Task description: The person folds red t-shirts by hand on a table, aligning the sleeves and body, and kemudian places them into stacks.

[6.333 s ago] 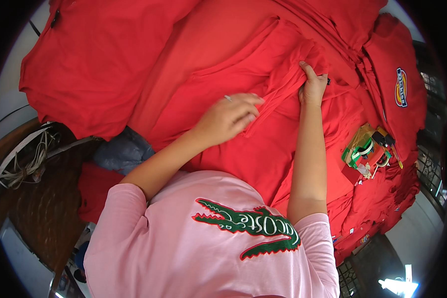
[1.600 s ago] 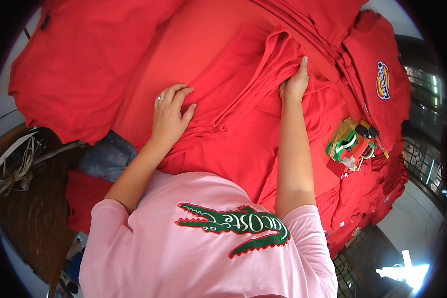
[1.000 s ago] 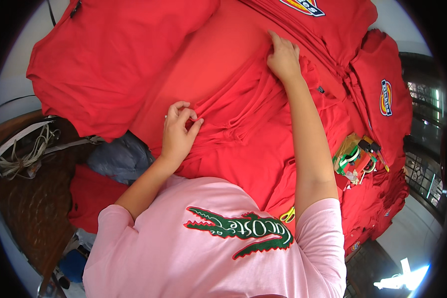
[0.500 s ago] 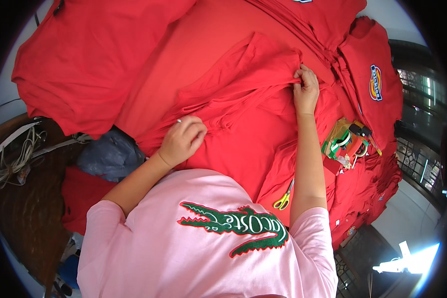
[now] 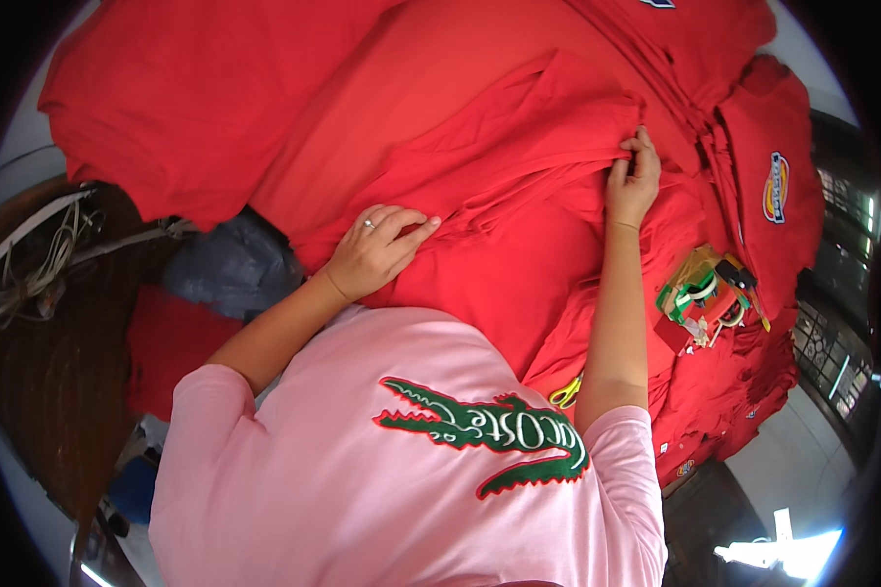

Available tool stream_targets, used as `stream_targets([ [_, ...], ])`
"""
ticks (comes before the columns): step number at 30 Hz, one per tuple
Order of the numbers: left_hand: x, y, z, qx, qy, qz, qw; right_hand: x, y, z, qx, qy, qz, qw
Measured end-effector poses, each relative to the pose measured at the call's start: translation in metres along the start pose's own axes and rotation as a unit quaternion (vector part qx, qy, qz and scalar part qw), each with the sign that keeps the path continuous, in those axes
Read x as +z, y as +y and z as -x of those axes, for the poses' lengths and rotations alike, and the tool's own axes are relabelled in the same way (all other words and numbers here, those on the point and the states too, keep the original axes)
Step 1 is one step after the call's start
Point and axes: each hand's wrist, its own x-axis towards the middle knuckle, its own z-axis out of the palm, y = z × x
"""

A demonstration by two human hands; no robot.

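A rumpled red garment (image 5: pixel 519 147) lies in folds before me, on more red cloth. My right hand (image 5: pixel 636 181) pinches its gathered edge at the far right, fingers closed. My left hand (image 5: pixel 382 249), with a ring on one finger, rests at the garment's near left side. Its thumb and fingertips come together on a fold; how much cloth is between them is hard to see. Between my hands the cloth stretches in long diagonal creases.
Yellow-handled scissors (image 5: pixel 566 393) lie partly behind my right forearm. A small box of tapes and tools (image 5: pixel 705 298) stands at right. Red garments with badges (image 5: pixel 768 186) are piled beyond it. At left are a grey plastic bag (image 5: pixel 235 266) and coiled pale cords (image 5: pixel 44 254).
My left hand has shifted right along the cloth and its fingers have straightened. The right hand keeps its pinch on the garment's edge. The whole view has shifted slightly.
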Motion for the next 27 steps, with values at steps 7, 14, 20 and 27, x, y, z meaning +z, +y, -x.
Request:
stream_targets([
  [7,0.003,0.000,0.032,-0.003,-0.005,-0.026,1.000,0.003,0.007,0.004,-0.012,-0.007,-0.002,1.000],
  [14,-0.004,0.002,0.022,-0.071,0.012,0.061,0.996,-0.006,-0.019,-0.028,0.026,-0.063,0.205,0.976],
  [20,-0.007,-0.009,-0.010,-0.315,0.058,0.105,0.941,0.027,-0.042,-0.096,-0.166,-0.091,0.108,0.976],
  [27,0.000,-0.025,-0.038,-0.359,0.091,0.004,0.929,0.073,-0.070,-0.100,0.156,-0.248,0.015,0.956],
])
